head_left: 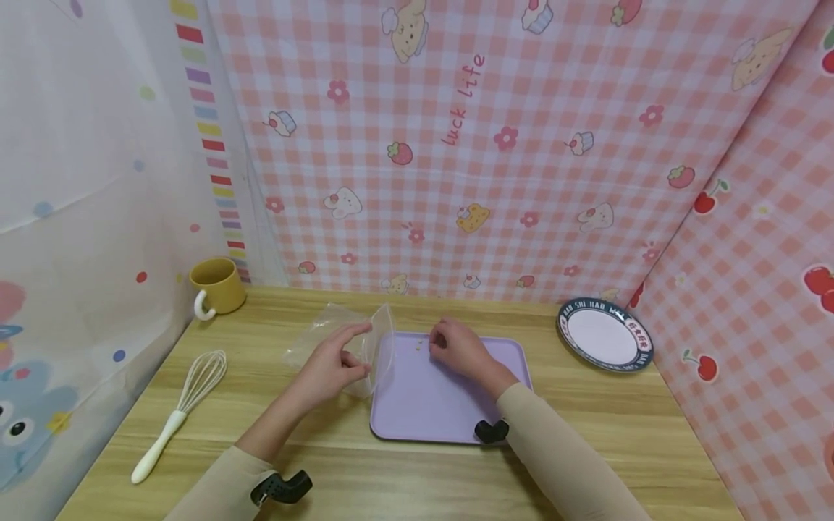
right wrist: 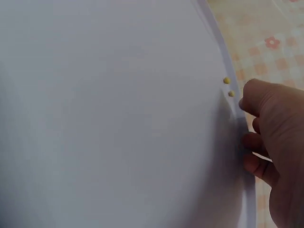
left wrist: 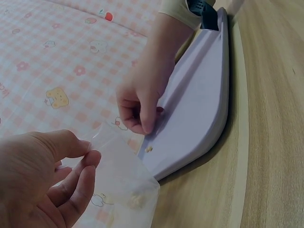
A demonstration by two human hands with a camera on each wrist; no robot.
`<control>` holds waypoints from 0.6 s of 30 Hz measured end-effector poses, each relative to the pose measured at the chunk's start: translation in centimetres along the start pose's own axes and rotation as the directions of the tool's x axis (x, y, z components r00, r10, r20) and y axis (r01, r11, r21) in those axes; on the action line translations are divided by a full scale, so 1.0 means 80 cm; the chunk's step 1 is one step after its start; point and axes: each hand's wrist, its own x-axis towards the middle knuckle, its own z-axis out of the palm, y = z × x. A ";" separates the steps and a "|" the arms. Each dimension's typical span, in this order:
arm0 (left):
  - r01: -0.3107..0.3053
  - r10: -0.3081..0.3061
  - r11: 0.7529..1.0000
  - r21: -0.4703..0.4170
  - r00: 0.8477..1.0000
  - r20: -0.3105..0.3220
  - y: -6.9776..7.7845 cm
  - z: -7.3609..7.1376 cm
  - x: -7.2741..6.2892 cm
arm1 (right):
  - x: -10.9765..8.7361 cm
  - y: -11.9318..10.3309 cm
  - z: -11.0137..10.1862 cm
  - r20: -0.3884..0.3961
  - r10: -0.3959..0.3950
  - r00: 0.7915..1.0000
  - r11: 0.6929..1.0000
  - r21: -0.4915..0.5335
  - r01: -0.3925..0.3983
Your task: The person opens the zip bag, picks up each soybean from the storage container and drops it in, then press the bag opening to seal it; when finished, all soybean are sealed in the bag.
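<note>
My left hand (head_left: 332, 365) pinches the rim of a clear plastic bag (left wrist: 128, 175) between thumb and fingers, at the tray's left edge. Pale yellowish bits (left wrist: 137, 199) show faintly through the bag. The lilac tray (head_left: 423, 412) lies flat on the table. Over its far side is my right hand (head_left: 459, 347), fingers curled and tips low near the tray's surface. Beside those fingertips lie two small yellow bean-like pieces (right wrist: 226, 80), close to the tray's raised edge. Whether the right fingers hold another such piece is hidden.
A yellow mug (head_left: 221, 286) with a white handle stands at the back left. In front of it lies a white-handled whisk (head_left: 176, 416). A dark-rimmed plate (head_left: 606, 334) sits at the back right. Patterned cloths (head_left: 456, 181) hang behind and beside the wooden table (head_left: 365, 477).
</note>
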 end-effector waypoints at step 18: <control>-0.008 0.008 1.000 0.000 1.000 0.004 0.000 0.003 0.000 | -0.015 -0.034 -0.012 -0.274 -0.254 0.928 0.943 0.144 0.301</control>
